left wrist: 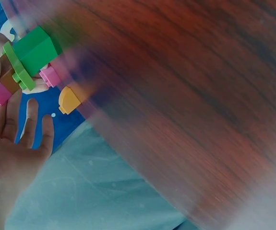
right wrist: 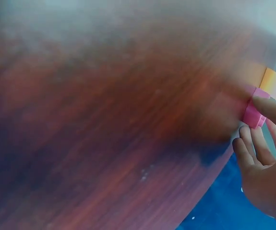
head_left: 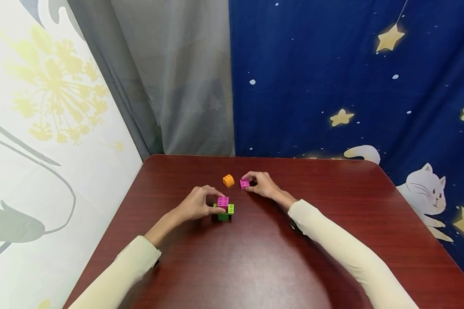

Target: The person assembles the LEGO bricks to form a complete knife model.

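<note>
My left hand (head_left: 195,204) holds a small stack of toy building bricks between thumb and fingers near the middle of the table. On top of that stack is a magenta brick (head_left: 223,200). Under it come a brownish-orange brick (left wrist: 9,80), a lime green plate (head_left: 231,209) and a dark green brick (head_left: 223,217). Farther back, my right hand (head_left: 264,185) pinches a second magenta brick (head_left: 244,184) by its sides, studs upward. Its thumb covers part of that brick (right wrist: 253,116) in the right wrist view.
An orange brick with a curved side (head_left: 228,180) lies just left of the second magenta brick. The dark red wooden table (head_left: 251,262) ends at the back before a grey curtain (head_left: 193,77) and a blue star-patterned curtain (head_left: 301,77). A white printed wall (head_left: 62,171) stands left.
</note>
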`<state>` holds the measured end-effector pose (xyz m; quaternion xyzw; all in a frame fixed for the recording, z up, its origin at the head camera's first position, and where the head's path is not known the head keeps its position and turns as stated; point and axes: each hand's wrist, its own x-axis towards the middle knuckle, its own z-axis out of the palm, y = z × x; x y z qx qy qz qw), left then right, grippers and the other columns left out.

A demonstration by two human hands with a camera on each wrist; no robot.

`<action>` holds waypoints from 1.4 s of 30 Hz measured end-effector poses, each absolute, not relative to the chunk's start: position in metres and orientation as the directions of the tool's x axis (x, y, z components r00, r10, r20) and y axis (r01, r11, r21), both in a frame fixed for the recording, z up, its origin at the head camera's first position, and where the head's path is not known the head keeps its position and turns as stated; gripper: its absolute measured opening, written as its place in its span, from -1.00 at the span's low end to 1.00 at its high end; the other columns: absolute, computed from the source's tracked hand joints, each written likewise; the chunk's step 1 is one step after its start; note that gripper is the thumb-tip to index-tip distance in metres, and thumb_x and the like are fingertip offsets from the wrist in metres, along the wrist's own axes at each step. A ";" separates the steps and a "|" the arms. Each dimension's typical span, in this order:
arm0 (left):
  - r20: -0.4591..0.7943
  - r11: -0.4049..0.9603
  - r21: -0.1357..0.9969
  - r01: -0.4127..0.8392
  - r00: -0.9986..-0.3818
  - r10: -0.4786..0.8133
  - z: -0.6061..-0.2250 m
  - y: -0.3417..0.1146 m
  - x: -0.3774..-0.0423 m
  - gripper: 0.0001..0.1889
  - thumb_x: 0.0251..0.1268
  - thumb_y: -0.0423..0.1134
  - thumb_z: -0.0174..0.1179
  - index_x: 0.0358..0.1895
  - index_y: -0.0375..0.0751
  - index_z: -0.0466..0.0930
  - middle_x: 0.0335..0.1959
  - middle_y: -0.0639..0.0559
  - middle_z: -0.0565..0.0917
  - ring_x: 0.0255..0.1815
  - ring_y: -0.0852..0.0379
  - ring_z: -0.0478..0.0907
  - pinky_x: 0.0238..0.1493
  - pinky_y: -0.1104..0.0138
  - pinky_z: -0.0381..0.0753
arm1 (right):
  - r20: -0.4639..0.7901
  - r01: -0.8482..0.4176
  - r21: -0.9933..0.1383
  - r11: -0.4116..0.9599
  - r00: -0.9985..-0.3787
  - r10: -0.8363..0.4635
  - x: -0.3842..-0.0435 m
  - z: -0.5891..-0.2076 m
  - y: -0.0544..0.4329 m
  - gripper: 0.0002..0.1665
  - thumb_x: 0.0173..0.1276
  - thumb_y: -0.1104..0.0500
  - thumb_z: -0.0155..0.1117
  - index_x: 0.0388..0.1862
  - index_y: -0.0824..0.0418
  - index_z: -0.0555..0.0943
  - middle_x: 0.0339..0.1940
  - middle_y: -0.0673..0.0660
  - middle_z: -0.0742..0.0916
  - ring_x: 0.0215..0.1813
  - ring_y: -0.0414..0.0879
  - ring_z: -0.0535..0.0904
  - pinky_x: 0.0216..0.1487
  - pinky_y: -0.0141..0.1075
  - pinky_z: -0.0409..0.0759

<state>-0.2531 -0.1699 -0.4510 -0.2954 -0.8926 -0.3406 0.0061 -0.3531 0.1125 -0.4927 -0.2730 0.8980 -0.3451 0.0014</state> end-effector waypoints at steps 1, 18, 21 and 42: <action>0.214 0.595 0.603 0.532 -0.826 0.522 -0.451 -0.170 -0.253 -0.55 0.04 0.00 0.64 0.00 -0.06 0.81 -0.12 0.06 0.75 -0.04 -0.13 0.64 0.06 -0.05 0.64 | 0.188 -0.492 -0.623 0.608 -0.849 -0.494 -0.351 -0.493 0.113 -0.59 0.26 0.28 0.58 0.10 0.20 0.74 -0.06 0.15 0.80 0.04 0.03 0.71 0.20 -0.09 0.64; 0.187 0.617 0.607 0.501 -0.845 0.501 -0.453 -0.170 -0.251 -0.53 0.04 0.03 0.63 0.01 -0.08 0.81 -0.06 0.03 0.75 0.01 -0.13 0.65 0.10 -0.04 0.63 | 0.251 -0.542 -0.663 0.516 -0.811 -0.529 -0.320 -0.483 0.121 -0.59 0.24 0.28 0.60 0.08 0.23 0.74 -0.04 0.14 0.80 -0.02 -0.01 0.75 0.18 -0.08 0.66; 0.191 0.611 0.613 0.501 -0.844 0.501 -0.453 -0.171 -0.251 -0.53 0.04 0.02 0.64 0.00 -0.08 0.81 -0.07 0.03 0.75 0.00 -0.14 0.65 0.10 -0.05 0.63 | 0.272 -0.557 -0.662 0.502 -0.802 -0.531 -0.315 -0.478 0.121 -0.59 0.24 0.25 0.61 0.08 0.20 0.75 -0.02 0.13 0.80 -0.01 -0.02 0.75 0.16 -0.08 0.67; 0.203 0.601 0.614 0.512 -0.838 0.507 -0.454 -0.170 -0.254 -0.54 0.04 0.02 0.63 -0.01 -0.09 0.82 -0.09 0.05 0.77 0.02 -0.12 0.66 0.08 -0.02 0.64 | 0.382 -0.649 -0.677 0.346 -0.713 -0.588 -0.276 -0.438 0.098 -0.59 0.26 0.17 0.61 0.09 0.14 0.77 0.01 0.01 0.78 0.00 -0.17 0.71 0.16 0.05 0.66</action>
